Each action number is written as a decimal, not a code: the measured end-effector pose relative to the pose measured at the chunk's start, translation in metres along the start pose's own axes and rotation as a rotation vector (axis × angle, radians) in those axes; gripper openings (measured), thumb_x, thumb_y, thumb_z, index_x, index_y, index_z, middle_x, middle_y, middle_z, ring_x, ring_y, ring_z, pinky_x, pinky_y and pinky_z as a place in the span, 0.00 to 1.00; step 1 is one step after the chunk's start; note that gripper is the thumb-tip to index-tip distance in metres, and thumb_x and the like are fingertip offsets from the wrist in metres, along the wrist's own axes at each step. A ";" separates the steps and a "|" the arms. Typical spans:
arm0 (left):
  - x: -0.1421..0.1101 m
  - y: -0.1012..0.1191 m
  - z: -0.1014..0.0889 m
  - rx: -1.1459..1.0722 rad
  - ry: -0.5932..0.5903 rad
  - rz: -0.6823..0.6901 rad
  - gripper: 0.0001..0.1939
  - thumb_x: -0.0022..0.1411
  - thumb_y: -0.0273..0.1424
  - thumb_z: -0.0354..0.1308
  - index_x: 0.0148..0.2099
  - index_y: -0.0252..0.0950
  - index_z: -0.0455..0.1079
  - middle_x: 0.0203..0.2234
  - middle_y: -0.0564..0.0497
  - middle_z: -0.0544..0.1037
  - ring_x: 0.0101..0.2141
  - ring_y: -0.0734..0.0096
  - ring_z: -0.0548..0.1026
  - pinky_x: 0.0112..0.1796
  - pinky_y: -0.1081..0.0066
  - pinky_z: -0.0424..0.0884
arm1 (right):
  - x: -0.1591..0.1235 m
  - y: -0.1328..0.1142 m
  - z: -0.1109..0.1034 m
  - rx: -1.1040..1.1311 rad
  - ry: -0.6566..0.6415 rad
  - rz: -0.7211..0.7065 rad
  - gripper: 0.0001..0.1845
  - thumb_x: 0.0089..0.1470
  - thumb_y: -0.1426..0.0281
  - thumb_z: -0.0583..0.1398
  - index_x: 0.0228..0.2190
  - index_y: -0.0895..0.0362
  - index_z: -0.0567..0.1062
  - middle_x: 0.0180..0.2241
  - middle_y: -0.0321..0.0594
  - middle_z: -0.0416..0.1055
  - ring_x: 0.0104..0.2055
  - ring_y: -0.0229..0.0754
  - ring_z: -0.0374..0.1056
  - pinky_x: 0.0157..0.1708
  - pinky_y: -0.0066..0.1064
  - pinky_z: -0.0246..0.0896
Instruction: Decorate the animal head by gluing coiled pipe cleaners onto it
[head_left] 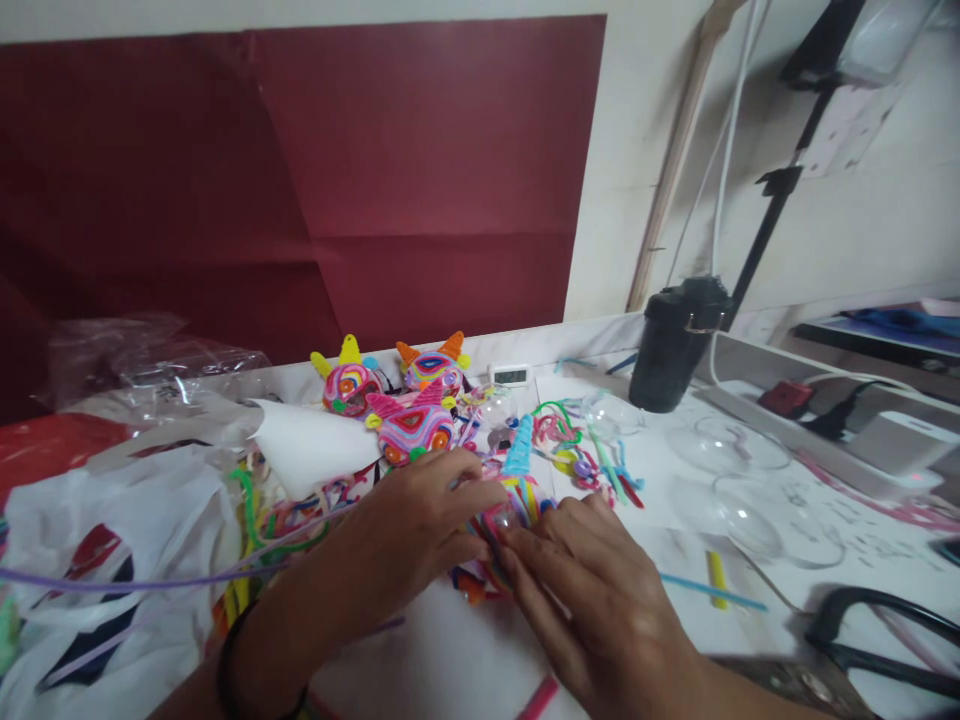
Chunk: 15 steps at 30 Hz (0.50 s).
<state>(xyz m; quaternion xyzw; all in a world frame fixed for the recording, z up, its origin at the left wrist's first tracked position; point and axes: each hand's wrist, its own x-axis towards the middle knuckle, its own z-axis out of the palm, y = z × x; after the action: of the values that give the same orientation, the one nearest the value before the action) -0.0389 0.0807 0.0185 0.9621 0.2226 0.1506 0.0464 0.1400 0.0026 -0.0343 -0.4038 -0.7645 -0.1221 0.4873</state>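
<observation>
My left hand and my right hand meet over the white table, both with fingers pinched on a small clear ball wrapped in coloured pipe cleaners. A light blue twisted horn stands up from that piece. Just beyond lie three finished pipe-cleaner figures with horns: one with yellow horns, one with orange horns and one with pink horns. Loose pipe cleaners lie scattered to the right of my hands.
White plastic bags and clear wrapping pile up at the left. A black cup stands at the back right, with clear half-spheres near it. A small digital display sits by the wall. A black tool lies at the right edge.
</observation>
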 end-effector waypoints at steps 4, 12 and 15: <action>0.000 0.001 0.000 0.002 0.013 0.003 0.12 0.64 0.26 0.57 0.50 0.41 0.68 0.45 0.50 0.72 0.45 0.66 0.72 0.45 0.68 0.69 | 0.004 0.000 -0.002 0.041 -0.002 0.042 0.09 0.62 0.78 0.55 0.34 0.60 0.75 0.25 0.38 0.67 0.28 0.40 0.62 0.30 0.34 0.55; 0.001 0.000 -0.001 0.014 0.008 0.022 0.14 0.64 0.26 0.56 0.51 0.42 0.68 0.46 0.49 0.71 0.46 0.65 0.71 0.46 0.68 0.69 | 0.001 -0.001 0.001 0.087 -0.026 0.038 0.08 0.62 0.78 0.55 0.34 0.60 0.74 0.26 0.39 0.68 0.29 0.41 0.62 0.29 0.33 0.55; 0.000 -0.001 -0.001 0.014 -0.004 0.007 0.14 0.65 0.27 0.56 0.52 0.43 0.68 0.46 0.49 0.72 0.45 0.66 0.71 0.45 0.69 0.69 | 0.000 -0.001 0.002 0.046 -0.015 0.021 0.09 0.63 0.77 0.54 0.37 0.60 0.75 0.26 0.39 0.69 0.29 0.40 0.63 0.30 0.33 0.57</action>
<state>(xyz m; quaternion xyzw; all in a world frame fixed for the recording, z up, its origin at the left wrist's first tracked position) -0.0400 0.0819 0.0195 0.9635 0.2201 0.1475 0.0395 0.1380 0.0035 -0.0351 -0.4012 -0.7665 -0.0964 0.4921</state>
